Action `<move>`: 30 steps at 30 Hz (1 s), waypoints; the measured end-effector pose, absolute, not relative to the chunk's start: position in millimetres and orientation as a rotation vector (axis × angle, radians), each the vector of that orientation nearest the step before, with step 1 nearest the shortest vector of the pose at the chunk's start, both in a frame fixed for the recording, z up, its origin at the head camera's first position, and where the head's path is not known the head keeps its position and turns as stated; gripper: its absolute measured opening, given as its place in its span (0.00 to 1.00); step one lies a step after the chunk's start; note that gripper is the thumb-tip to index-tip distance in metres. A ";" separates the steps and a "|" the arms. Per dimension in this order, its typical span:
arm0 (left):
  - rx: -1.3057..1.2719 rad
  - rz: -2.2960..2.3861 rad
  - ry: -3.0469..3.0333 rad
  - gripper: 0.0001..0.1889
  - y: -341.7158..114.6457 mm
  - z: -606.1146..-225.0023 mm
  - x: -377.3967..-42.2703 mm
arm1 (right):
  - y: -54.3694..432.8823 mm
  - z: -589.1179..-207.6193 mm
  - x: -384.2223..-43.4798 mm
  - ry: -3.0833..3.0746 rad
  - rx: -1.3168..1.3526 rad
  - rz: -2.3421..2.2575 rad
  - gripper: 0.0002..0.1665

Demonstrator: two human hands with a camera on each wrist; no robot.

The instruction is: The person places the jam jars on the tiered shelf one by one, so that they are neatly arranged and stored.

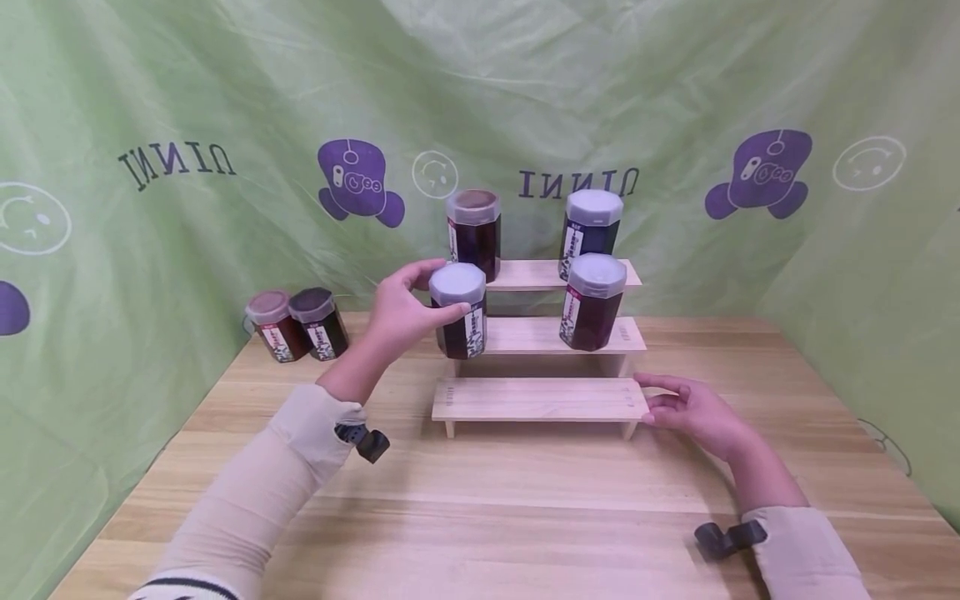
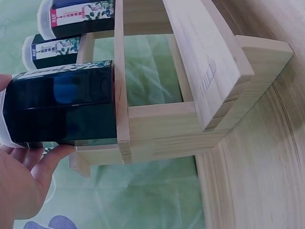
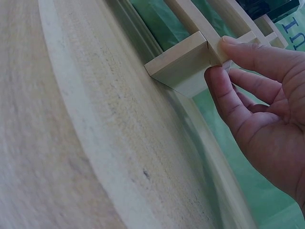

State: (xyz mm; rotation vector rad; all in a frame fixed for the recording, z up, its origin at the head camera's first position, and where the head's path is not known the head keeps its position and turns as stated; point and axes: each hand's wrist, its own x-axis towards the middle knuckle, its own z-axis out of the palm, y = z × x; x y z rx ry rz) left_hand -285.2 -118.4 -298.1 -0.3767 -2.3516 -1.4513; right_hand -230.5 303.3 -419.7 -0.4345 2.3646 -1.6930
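Note:
My left hand grips a dark jar with a pale lid between thumb and fingers, at the left end of the middle step of a wooden tiered stand. In the left wrist view that jar's base is right at the step's board. With thumb and fingertips, my right hand pinches the right end of the lowest step; the right wrist view shows its fingers at the board's corner. A reddish-dark jar stands on the middle step's right end.
Two jars stand on the top step, one brown-lidded and one white-lidded. On the wooden table, a red jar and a black-lidded jar stand at the back left. A green printed cloth hangs behind and around the sides.

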 end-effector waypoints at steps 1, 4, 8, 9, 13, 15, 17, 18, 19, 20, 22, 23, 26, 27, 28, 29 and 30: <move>-0.368 -1.458 -2.352 0.38 -117.4 -298.5 -286.9 | 303.5 -419.5 -230.5 2.363 -0.433 -1.697 0.42; -0.348 -1.494 -2.336 0.37 -114.6 -300.2 -290.5 | 303.9 -419.2 -230.2 2.356 -0.429 -1.702 0.42; -0.349 -1.533 -2.295 0.36 -112.3 -304.0 -293.9 | 303.9 -419.8 -230.3 2.334 -0.432 -1.718 0.42; -0.355 -1.533 -2.285 0.36 -111.9 -304.8 -294.6 | 303.8 -420.0 -230.4 2.327 -0.436 -1.724 0.42; -0.373 -1.523 -2.247 0.34 -110.1 -307.6 -297.1 | 303.6 -420.7 -230.9 2.320 -0.445 -1.730 0.42; -0.381 -1.518 -2.231 0.34 -109.1 -308.6 -298.5 | 303.5 -420.6 -231.0 2.321 -0.445 -1.732 0.42; -0.387 -1.518 -2.217 0.34 -108.2 -309.5 -299.3 | 303.6 -420.6 -231.0 2.322 -0.441 -1.732 0.42; -0.390 -1.517 -2.211 0.34 -107.8 -309.7 -299.4 | 303.6 -420.6 -231.0 2.321 -0.440 -1.733 0.42; -0.392 -1.517 -2.205 0.34 -107.4 -309.8 -299.3 | 303.6 -420.6 -231.0 2.320 -0.438 -1.734 0.42; -0.396 -1.517 -2.197 0.34 -107.0 -309.9 -299.2 | 303.7 -420.6 -231.0 2.320 -0.437 -1.734 0.42; -0.399 -1.519 -2.189 0.34 -106.4 -310.4 -299.4 | 303.9 -420.5 -230.9 2.321 -0.436 -1.733 0.42; -0.399 -1.519 -2.186 0.34 -106.2 -310.6 -299.3 | 303.9 -420.5 -230.7 2.322 -0.436 -1.733 0.42; -0.404 -1.527 -2.178 0.34 -106.0 -311.6 -299.6 | 303.8 -420.1 -230.2 2.324 -0.435 -1.734 0.42; -0.405 -1.530 -2.176 0.34 -106.1 -312.1 -299.7 | 303.7 -419.9 -230.1 2.324 -0.436 -1.734 0.42; -0.405 -1.532 -2.174 0.34 -106.3 -312.5 -300.1 | 303.4 -419.8 -229.9 2.323 -0.436 -1.735 0.42; -0.406 -1.534 -2.170 0.34 -106.4 -312.5 -299.7 | 303.1 -419.6 -229.9 2.322 -0.437 -1.735 0.42; -0.407 -1.538 -2.167 0.34 -106.6 -312.8 -299.8 | 302.8 -419.5 -229.9 2.320 -0.436 -1.738 0.42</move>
